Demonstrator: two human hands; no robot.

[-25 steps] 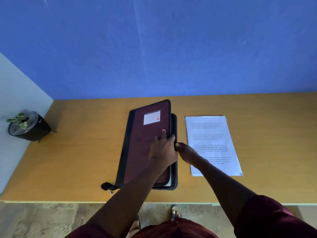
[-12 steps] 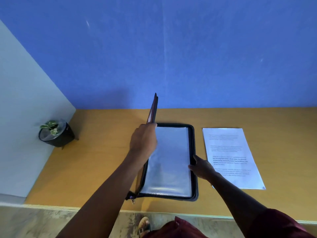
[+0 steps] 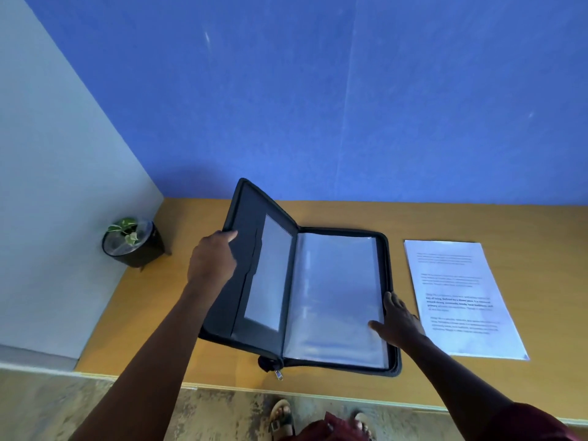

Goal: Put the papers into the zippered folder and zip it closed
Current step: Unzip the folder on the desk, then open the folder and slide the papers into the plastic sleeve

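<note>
Nearest, the zip pull (image 3: 279, 374) hangs off the folder (image 3: 334, 297) at the table (image 3: 477, 386) edge. The folder lies open, its right half flat and showing clear sleeves. The right hand (image 3: 399, 319) rests on that half's outer edge, fingers spread. The left hand (image 3: 212, 257) grips the raised cover's rim. The papers (image 3: 458, 297) lie flat just right of the folder. Farther left, a potted plant (image 3: 132, 241) stands near the wall.
</note>
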